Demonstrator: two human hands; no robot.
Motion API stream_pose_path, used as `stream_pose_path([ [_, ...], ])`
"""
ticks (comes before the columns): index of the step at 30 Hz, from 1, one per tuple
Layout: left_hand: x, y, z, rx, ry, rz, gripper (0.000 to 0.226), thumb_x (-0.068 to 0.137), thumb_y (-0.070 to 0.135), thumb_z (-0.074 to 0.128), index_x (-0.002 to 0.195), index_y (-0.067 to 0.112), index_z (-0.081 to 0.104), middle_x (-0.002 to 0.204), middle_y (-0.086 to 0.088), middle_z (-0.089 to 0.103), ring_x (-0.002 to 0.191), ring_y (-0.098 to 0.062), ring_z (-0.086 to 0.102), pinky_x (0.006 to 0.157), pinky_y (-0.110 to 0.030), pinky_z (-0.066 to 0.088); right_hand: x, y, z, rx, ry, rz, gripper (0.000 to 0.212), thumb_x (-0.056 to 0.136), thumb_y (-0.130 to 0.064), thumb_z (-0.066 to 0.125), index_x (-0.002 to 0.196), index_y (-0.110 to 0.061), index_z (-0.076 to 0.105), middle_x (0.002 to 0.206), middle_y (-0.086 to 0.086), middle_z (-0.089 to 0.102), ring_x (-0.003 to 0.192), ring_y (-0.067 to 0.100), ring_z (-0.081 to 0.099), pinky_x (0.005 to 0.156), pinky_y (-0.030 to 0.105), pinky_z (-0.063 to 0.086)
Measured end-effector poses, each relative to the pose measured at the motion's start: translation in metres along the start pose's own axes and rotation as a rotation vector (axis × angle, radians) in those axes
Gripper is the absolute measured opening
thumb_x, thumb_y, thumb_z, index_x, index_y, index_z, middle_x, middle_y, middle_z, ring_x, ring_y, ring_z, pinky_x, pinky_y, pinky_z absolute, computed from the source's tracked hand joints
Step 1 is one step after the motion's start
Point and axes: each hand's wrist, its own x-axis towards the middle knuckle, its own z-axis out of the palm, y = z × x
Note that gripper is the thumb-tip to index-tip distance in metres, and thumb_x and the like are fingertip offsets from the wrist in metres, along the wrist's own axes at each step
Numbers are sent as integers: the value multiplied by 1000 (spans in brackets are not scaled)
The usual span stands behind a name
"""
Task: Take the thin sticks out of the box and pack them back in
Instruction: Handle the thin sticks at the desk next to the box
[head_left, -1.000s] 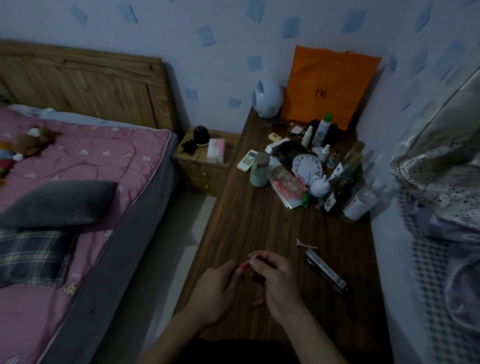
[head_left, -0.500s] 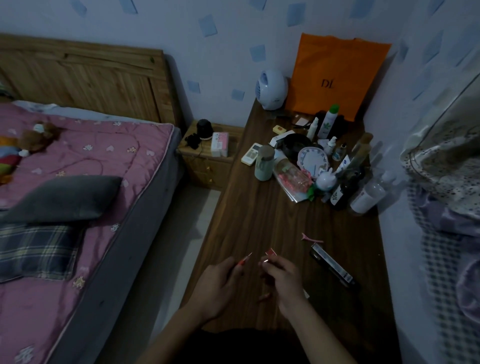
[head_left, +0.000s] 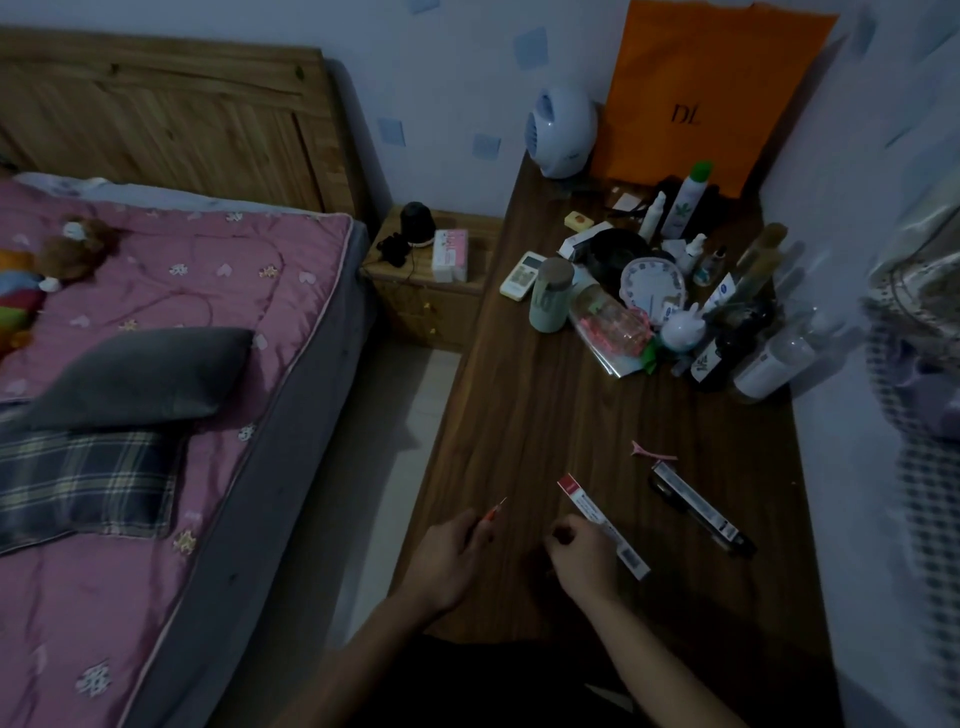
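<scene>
The room is dim. Pale walls carry scattered blue squares. A wooden headboard backs a bed with a pink quilt. A small nightstand stands between it and the dark wooden counter, beside pale floor.

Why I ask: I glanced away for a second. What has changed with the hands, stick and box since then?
The hands drew apart. The left hand moved left, pinching the thin stick clear of the box; the right hand grips the box, now showing far more of its length. The pink hair clip and the dark pack stayed on the table.
</scene>
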Motion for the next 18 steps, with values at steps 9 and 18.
stream_pose_path([
  [9, 19, -24, 20, -90, -121, -100, 36, 101, 34, 44, 90, 9, 67, 78, -8, 70, 69, -20, 65, 58, -35, 45, 10, 4, 18, -259, 54, -39, 13, 89, -30, 69, 102, -30, 74, 98, -10, 75, 90, 8, 68, 69, 20, 45],
  [18, 24, -44, 32, -56, -157, -186, 42, 102, 35, 42, 76, 9, 63, 68, -7, 64, 61, -16, 61, 56, -28, 36, 14, 3, 24, -317, 80, -69, 5, 87, -33, 73, 90, -29, 72, 87, -11, 71, 75, 3, 55, 61, 20, 39],
])
